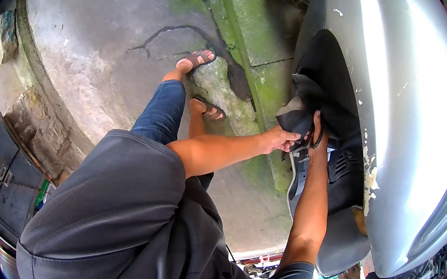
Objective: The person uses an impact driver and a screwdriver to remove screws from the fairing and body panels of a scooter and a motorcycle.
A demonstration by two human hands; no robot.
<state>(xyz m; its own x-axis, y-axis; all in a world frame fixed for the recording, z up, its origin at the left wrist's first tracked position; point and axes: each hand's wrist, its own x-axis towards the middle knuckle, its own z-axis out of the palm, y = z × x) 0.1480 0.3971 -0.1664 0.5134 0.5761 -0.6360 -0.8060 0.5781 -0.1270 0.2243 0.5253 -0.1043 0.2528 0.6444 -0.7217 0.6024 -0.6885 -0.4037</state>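
Beside the silver car body point(404, 105), both my hands work at a black flexible sheet point(308, 94) that hangs folded in the dark arch opening. My left hand point(280, 140) pinches the sheet's lower edge, thumb on top and fingers curled under. Close against it, my right hand point(318, 132) has its thumb raised along the sheet and its fingers mostly hidden. A thin dark loop point(320, 137) runs around the right hand; its kind is unclear. Beneath the hands, a black vented plastic part point(342, 164) shows inside the arch.
Paint has flaked along the car's arch edge point(368, 181). My sandalled feet point(197, 59) stand on cracked, mossy concrete point(107, 43). A raised green ledge point(245, 48) runs beside the car. At left are a dark cabinet point(2, 169) and a stone block point(5, 37).
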